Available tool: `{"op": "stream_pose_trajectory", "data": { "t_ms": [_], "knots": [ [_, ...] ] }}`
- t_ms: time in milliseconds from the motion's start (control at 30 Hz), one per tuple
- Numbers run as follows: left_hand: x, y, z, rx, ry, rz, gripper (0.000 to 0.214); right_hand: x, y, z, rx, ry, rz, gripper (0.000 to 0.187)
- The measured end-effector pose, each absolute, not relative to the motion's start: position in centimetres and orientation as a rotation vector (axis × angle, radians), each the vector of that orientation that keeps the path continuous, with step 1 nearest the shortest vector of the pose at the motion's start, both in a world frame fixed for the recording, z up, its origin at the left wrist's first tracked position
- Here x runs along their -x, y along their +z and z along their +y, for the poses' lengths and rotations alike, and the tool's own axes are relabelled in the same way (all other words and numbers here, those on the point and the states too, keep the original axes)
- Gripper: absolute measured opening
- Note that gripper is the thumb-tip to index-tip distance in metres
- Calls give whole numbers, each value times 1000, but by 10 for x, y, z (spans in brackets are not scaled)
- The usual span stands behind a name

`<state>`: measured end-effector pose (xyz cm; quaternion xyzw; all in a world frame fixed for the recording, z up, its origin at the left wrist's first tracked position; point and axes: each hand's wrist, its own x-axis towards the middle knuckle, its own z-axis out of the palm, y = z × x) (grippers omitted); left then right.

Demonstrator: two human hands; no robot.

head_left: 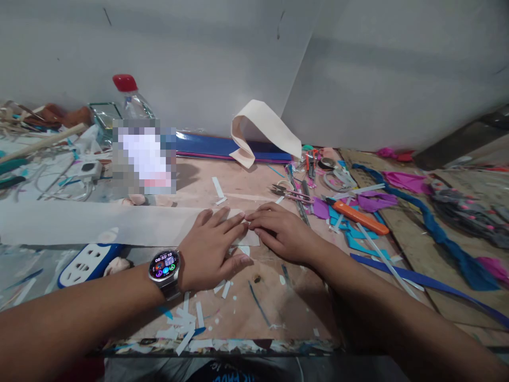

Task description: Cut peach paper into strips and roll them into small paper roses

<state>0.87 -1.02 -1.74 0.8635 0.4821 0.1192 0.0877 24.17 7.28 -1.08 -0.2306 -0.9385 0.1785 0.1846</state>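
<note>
A long pale strip (79, 223), of paper or stiff cloth, lies flat across the table from the left edge to the middle. My left hand (212, 252) rests palm down on it near its right end, fingers stretched out; the wrist wears a smartwatch (164, 268). At that end, my right hand (284, 231) has its fingers bent and close together on the strip, the tips beside my left fingertips. What lies under the right fingers is partly hidden. A curled cream strip (270, 119) rises behind both hands.
An orange utility knife (360, 216), small snips (290, 192) and coloured scraps lie at right, by a long blue strip (429, 223). A white-and-blue power strip (89, 262) sits at left, below a bottle with a red cap (125, 83). White paper offcuts (185, 321) litter the front edge.
</note>
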Motion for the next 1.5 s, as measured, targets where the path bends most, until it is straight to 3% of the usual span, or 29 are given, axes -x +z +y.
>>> {"op": "stream_pose_trajectory", "data": {
  "t_ms": [233,600,1067,1500],
  "knots": [
    [-11,-18,-7,-2569,444,1428,60,-245,-9,75,673,469,-2650,25],
    [-12,-20,-6,-2543,410,1521,66,-247,-5,75,683,416,-2677,20],
    [-11,-17,-3,-2524,492,1562,62,-244,-15,72,599,343,-2687,32],
    [-9,-14,-7,-2548,452,1520,40,-238,-11,73,745,481,-2755,19]
  ]
}}
